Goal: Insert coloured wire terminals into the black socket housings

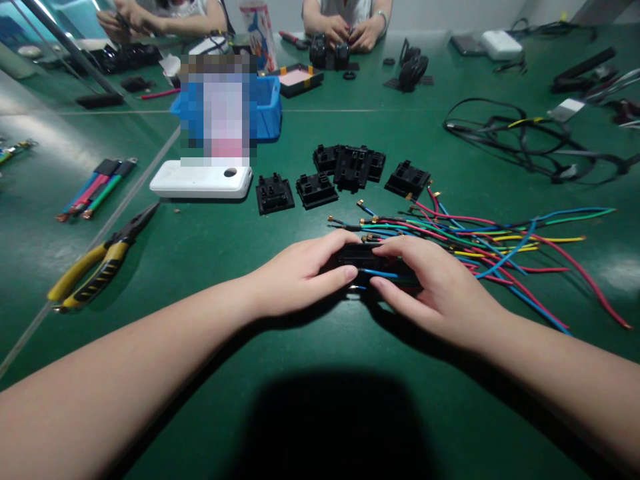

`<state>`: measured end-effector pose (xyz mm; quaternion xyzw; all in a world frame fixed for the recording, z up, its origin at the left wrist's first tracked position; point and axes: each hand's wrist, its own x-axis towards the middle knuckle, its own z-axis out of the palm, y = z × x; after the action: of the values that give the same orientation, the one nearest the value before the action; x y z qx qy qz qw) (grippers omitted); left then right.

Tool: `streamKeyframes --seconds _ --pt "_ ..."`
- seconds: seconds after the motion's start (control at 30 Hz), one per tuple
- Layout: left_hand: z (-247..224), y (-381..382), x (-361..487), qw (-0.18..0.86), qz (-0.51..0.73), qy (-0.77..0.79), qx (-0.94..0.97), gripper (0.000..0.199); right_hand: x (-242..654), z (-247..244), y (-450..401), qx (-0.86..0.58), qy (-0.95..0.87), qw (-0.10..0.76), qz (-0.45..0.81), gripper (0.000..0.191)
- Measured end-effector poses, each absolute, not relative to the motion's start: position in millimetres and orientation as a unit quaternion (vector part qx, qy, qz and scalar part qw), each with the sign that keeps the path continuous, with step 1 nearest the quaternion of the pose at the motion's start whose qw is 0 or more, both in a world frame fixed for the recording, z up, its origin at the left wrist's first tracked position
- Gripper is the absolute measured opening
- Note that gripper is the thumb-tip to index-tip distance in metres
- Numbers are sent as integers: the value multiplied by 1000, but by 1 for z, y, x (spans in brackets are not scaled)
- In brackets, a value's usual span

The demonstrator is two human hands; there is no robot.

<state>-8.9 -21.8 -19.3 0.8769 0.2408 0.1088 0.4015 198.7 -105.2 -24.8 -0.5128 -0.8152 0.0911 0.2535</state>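
Note:
Between my two hands is a black plastic part (361, 255), with a blue wire (381, 273) lying along its near side. My left hand (315, 270) grips the part's left end, thumb in front and fingers behind. Around its right end curls my right hand (425, 283), its thumb and index finger apart by the blue wire. Their hold partly hides the part. Just beyond and to the right lies a loose pile of red, blue, green and yellow wires (480, 250) with metal terminals. Several black plastic modules (317, 189) sit farther back.
Yellow-handled pliers (107, 261) lie at the left, near bundled wires (100, 187). A white device (200, 180) stands before a blue basket (270, 110). Black cables (525, 140) coil at the back right. Two other people's hands work at the far side.

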Motion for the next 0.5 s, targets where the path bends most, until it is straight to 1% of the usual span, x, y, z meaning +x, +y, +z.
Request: streamKeyframes --seconds 0.5 --pt "-18 -22 -8 390 116 234 883 37 199 -25 -105 -509 -812 266 108 22"
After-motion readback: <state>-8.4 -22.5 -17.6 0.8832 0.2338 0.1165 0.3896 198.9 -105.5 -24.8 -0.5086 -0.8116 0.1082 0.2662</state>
